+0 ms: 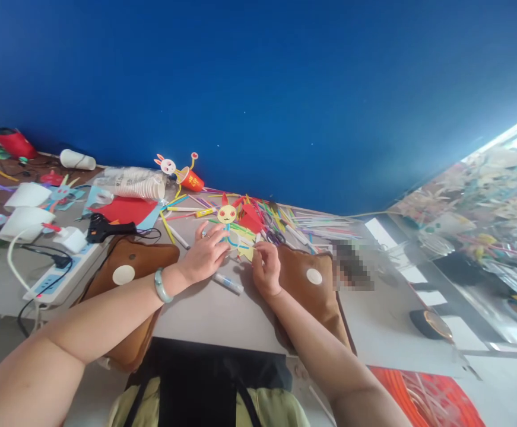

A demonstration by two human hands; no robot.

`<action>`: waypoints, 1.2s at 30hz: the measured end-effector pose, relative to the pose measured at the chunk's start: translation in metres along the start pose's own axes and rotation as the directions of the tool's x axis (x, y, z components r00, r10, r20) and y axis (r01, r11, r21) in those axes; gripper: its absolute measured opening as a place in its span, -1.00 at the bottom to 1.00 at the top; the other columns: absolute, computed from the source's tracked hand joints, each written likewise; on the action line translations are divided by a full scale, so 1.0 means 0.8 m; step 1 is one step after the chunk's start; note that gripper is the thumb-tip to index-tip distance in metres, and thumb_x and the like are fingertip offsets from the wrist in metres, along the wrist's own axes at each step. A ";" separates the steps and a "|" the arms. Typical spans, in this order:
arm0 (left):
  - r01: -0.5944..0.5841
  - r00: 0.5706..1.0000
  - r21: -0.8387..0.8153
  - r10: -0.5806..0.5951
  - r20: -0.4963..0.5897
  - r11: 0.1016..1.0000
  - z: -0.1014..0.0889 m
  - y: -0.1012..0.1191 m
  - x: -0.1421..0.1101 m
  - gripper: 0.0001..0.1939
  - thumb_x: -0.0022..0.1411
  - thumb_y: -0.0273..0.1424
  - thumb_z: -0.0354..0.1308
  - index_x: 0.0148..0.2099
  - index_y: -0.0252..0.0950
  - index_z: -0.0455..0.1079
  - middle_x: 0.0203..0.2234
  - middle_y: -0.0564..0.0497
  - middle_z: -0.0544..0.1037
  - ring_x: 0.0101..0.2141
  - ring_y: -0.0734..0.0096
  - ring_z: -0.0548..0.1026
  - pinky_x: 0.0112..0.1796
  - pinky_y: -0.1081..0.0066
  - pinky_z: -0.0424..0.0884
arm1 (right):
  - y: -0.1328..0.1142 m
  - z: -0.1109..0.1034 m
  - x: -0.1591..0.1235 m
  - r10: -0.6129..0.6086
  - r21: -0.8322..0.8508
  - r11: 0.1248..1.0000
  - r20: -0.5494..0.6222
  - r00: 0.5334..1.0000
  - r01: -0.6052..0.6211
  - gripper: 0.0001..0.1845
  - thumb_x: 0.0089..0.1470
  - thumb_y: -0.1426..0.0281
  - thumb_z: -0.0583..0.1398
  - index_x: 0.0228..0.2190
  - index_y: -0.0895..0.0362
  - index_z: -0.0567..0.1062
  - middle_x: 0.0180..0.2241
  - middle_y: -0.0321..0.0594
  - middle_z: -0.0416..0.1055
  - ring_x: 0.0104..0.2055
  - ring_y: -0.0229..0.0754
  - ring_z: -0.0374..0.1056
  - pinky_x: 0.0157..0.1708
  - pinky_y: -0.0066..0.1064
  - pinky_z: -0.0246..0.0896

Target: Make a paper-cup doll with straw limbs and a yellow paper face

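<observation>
My left hand [207, 252] is closed around a small paper-cup rabbit figure, mostly hidden behind the fingers. Above the cup stands the figure's round yellow face [227, 214] with red ears, on a blue stem. A blue strip [243, 247] reaches from the cup toward my right hand [266, 267]. The fingers of that hand are pinched together near the strip's end; what is between them is too small to make out. A yellow paper piece [246, 254] lies between the hands. Just below, a capped glue or marker tube [228, 283] rests on the table.
Brown cushions [124, 302] lie under both forearms. At left are a black glue gun [109, 228], a power strip [60, 273] and stacked paper cups [140, 187]. Colored sticks, scissors [276, 236] and a finished rabbit cup [191, 179] lie along the blue wall [258, 107].
</observation>
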State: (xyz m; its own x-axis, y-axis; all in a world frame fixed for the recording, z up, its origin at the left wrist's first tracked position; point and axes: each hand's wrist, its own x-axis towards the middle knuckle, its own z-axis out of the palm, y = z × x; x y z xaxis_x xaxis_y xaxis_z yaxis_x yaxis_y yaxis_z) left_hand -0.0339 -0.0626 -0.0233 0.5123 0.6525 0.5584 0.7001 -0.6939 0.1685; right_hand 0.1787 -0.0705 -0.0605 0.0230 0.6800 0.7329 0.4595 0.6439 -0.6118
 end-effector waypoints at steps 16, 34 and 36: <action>-0.041 0.997 0.059 0.045 -0.061 0.997 0.004 0.000 -0.003 -0.78 0.30 -0.43 0.08 -0.18 -0.20 0.58 0.05 -0.13 0.47 0.19 0.06 0.26 0.21 -0.04 0.00 | -0.009 0.010 -0.002 0.076 0.098 0.990 0.270 0.960 -0.106 -0.83 0.32 0.24 0.05 -0.15 0.03 0.35 -0.38 -0.27 0.53 -0.44 -0.22 0.50 -0.39 -0.39 0.39; 0.265 0.835 0.133 -0.297 0.464 0.955 -0.047 0.077 0.031 -0.63 0.32 -0.61 -0.14 0.09 -0.43 0.34 -0.16 -0.24 0.57 -0.32 0.22 0.59 -0.37 0.37 0.38 | -0.017 0.017 0.007 0.199 0.292 0.925 0.176 0.964 -0.245 -0.79 0.33 0.18 0.05 -0.19 0.05 0.33 -0.27 -0.09 0.53 -0.32 -0.09 0.55 -0.28 -0.17 0.52; 0.267 0.837 0.157 -0.309 0.451 0.951 -0.062 0.088 0.039 -0.63 0.39 -0.56 -0.19 0.11 -0.45 0.33 -0.23 -0.24 0.57 -0.31 0.20 0.59 -0.33 0.36 0.40 | -0.017 0.016 0.008 0.193 0.280 0.930 0.174 0.966 -0.236 -0.81 0.32 0.20 0.06 -0.19 0.05 0.33 -0.22 -0.08 0.53 -0.34 -0.12 0.54 -0.30 -0.20 0.51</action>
State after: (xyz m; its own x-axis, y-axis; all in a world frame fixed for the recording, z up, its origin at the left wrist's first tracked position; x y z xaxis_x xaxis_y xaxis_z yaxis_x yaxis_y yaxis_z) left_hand 0.0067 -0.1065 0.0465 0.4366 0.8983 0.0489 0.8804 -0.4378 0.1821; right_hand 0.1614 -0.0708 -0.0512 -0.0436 0.8419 0.5379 0.1731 0.5366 -0.8259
